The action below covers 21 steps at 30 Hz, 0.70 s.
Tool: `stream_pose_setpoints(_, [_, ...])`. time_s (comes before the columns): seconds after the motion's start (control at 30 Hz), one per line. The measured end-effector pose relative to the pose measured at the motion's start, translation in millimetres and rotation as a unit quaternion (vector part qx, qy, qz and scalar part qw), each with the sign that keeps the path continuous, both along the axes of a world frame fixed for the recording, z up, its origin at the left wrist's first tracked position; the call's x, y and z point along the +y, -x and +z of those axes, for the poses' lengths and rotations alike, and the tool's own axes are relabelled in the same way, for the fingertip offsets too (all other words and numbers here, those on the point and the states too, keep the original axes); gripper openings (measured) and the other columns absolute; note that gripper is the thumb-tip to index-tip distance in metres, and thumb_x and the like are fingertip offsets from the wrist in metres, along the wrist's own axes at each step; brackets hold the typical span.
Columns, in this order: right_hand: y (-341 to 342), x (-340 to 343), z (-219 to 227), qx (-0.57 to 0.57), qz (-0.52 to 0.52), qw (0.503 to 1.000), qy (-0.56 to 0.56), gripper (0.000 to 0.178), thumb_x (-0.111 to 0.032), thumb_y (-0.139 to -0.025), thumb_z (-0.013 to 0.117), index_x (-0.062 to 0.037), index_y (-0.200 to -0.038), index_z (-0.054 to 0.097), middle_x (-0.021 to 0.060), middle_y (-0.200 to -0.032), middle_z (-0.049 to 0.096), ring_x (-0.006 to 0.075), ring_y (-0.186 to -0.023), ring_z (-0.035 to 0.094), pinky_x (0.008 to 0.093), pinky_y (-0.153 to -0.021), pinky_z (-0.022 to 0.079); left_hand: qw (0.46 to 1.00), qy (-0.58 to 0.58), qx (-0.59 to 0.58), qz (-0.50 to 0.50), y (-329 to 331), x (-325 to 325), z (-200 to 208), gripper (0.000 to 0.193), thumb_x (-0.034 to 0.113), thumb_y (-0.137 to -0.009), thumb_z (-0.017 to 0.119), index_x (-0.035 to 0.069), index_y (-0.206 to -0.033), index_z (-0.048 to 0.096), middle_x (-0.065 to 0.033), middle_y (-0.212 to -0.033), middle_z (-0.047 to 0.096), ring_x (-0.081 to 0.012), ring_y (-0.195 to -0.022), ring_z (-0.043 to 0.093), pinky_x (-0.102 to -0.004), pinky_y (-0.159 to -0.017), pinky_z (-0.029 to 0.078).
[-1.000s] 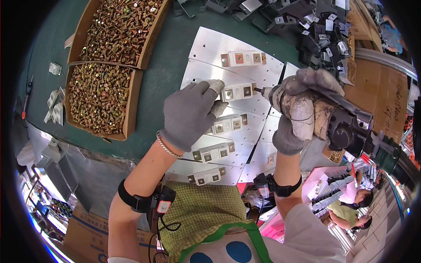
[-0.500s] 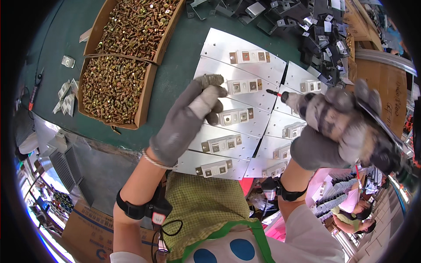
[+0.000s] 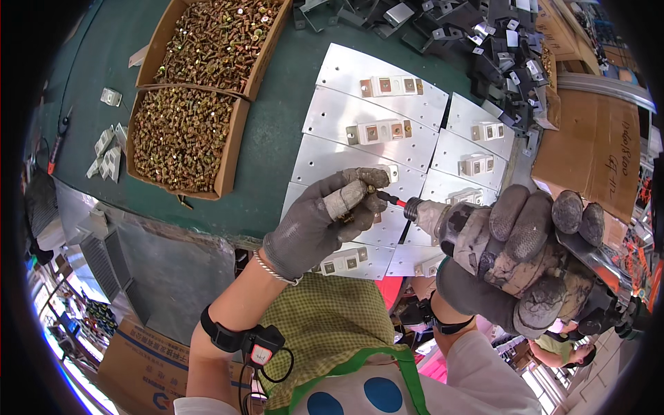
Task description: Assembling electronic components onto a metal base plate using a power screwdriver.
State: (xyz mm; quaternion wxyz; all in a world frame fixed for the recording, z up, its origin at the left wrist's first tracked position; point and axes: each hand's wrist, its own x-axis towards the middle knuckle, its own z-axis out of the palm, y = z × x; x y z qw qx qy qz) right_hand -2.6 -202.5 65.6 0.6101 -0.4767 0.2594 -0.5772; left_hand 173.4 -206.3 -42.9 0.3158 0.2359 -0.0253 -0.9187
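My gloved left hand (image 3: 318, 218) is closed in a pinch over the plates, with small brass-coloured screws (image 3: 348, 217) partly hidden between its fingers. One screw appears to meet the red-collared bit (image 3: 393, 200) at the fingertips. Gripped in my gloved right hand (image 3: 515, 256) is a power screwdriver (image 3: 453, 223), its grip wrapped in worn tape, pointing left. Beneath both hands lie two columns of flat silver metal plates (image 3: 324, 128). Each visible plate carries a pale block (image 3: 382, 131) with coppery square inserts; my hands cover some of them.
Two cardboard trays (image 3: 232, 155) full of screws stand at left on the green table (image 3: 266, 138). Black metal brackets (image 3: 501, 62) are heaped at the far right, beside a cardboard box (image 3: 588, 152). Small silver parts (image 3: 109, 162) and another screwdriver (image 3: 57, 145) lie far left.
My left hand has moved nearer and right, down the plates. The screwdriver has come left and nearer, so its bit now meets the left fingertips.
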Motion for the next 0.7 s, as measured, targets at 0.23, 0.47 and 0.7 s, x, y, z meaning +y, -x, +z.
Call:
stream_pose_setpoints(0.23, [-8,-1,-12,-0.018,-0.049,0.998,0.043,0.050,-0.018,-0.081,0.060,-0.0109,-0.122,0.034,0.0072,-0.097,0.048,0.0170,-0.081,0.046,0.0339,-0.063,0.044,0.998,-0.041,0.047,0.021,2,5,-2,0.026,0.019,-0.088,0.051,0.001,-0.107,0.050,-0.0044,-0.081,0.055,-0.0068,-0.059,0.042,-0.0167,-0.045,0.032])
stream_pose_setpoints(0.47, [0,2,-23,-0.039,-0.007,0.999,0.031,0.046,-0.018,-0.081,0.060,-0.0113,-0.120,0.036,0.0083,-0.102,0.047,0.0163,-0.078,0.047,0.0365,-0.064,0.047,0.993,0.025,-0.091,-0.075,0,5,1,0.031,0.030,-0.089,0.049,0.001,-0.098,0.053,-0.0004,-0.064,0.050,-0.0052,-0.046,0.035,-0.0173,-0.043,0.028])
stream_pose_setpoints(0.7, [1,6,-24,-0.023,-0.036,0.999,0.023,0.049,-0.016,-0.080,0.060,-0.0108,-0.121,0.036,0.0078,-0.103,0.046,0.0168,-0.076,0.046,0.0389,-0.065,0.048,0.995,-0.021,-0.090,-0.046,4,6,6,0.034,0.034,-0.089,0.048,0.000,-0.095,0.053,0.0007,-0.060,0.047,-0.0045,-0.045,0.034,-0.0181,-0.044,0.027])
